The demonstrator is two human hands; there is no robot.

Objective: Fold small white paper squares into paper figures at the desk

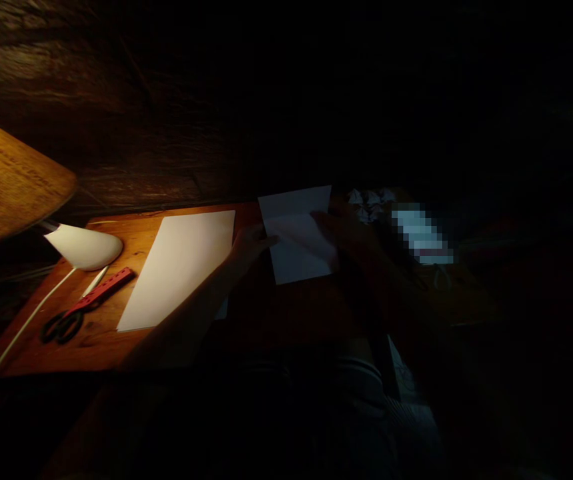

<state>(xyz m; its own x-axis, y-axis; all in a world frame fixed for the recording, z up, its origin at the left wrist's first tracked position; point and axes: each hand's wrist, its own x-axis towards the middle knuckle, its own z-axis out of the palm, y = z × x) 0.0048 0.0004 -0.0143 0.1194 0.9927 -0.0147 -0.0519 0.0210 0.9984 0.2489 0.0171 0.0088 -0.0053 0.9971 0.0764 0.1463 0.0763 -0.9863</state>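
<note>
In dim light, a small white sheet of paper lies on the wooden table, partly folded over itself. My left hand rests on its left edge, fingers pressed on the paper. My right hand lies on the paper's right side, dark and hard to make out, fingers laid across the fold. A larger white sheet sits flat to the left, partly under my left forearm.
A white lamp base with a cord, a red ruler and black-handled scissors sit at the table's left. A woven lampshade fills the left edge. Crumpled white paper pieces lie at the back right.
</note>
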